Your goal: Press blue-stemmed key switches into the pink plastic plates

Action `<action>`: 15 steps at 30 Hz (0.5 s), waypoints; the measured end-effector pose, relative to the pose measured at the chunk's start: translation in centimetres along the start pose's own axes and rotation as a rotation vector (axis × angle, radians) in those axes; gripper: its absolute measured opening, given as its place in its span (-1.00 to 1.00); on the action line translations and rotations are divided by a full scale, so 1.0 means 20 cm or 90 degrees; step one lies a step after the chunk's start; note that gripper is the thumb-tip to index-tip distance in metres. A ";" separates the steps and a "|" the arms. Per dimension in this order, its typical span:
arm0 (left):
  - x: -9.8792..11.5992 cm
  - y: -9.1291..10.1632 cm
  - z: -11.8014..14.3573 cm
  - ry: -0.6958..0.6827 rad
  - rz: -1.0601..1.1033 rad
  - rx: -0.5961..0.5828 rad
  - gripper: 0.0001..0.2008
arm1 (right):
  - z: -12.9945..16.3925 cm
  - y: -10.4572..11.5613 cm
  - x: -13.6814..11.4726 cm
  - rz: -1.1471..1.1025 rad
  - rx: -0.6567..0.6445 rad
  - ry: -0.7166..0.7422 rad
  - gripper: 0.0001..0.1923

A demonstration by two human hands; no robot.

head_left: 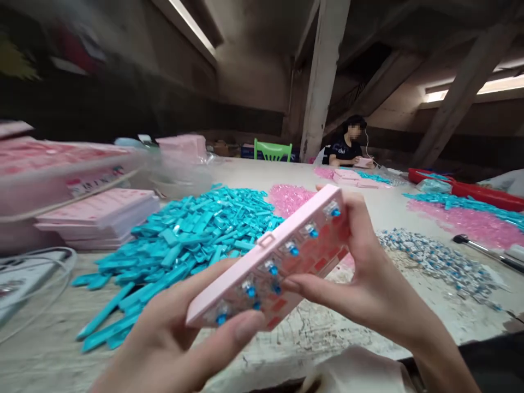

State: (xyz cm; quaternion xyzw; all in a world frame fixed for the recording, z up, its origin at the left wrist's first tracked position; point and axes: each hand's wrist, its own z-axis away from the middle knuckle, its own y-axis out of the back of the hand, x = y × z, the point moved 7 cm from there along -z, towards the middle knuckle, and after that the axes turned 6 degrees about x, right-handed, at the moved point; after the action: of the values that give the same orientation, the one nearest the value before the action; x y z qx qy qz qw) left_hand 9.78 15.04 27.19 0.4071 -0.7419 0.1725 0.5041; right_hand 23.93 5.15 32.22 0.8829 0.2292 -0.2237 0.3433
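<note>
A pink keyboard case is held tilted above the table, its back edge toward me. A row of clear switches with blue stems sits along its upper face. My left hand grips the case's near end, thumb on top. Farther along, my right hand holds the other end, with its index finger pressing on a switch in the middle of the case. Just behind the case lies a big heap of teal keycaps.
Stacks of pink cases lie at the left, with white cables near the table edge. Pink keycaps and a pile of loose switches lie to the right. A screwdriver is further right. A person sits at the far end.
</note>
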 end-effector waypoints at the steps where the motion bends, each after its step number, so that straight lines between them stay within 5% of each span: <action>1: 0.00 0.01 -0.03 -0.002 0.009 -0.056 -0.70 | -0.01 0.01 -0.05 0.071 0.009 0.052 -0.32; 3: -0.03 0.05 -0.06 -0.007 0.004 -0.071 -0.65 | -0.02 0.03 -0.13 0.199 0.054 0.141 -0.24; 8: -0.04 0.09 -0.03 -0.062 -0.091 0.056 -0.45 | 0.02 0.03 -0.21 0.332 0.145 0.221 -0.07; 11: 0.04 0.06 -0.06 -0.020 0.014 0.107 -0.57 | -0.02 0.02 -0.22 0.373 0.129 0.229 -0.09; 15: 0.12 0.00 -0.19 0.021 0.227 0.088 -0.65 | -0.17 0.02 -0.27 0.377 0.251 0.225 -0.10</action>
State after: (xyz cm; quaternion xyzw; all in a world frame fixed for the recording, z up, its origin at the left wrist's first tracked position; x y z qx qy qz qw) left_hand 11.63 16.55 31.05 0.2997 -0.7804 0.3161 0.4485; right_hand 20.76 5.85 37.64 0.9846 -0.0269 0.0002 0.1725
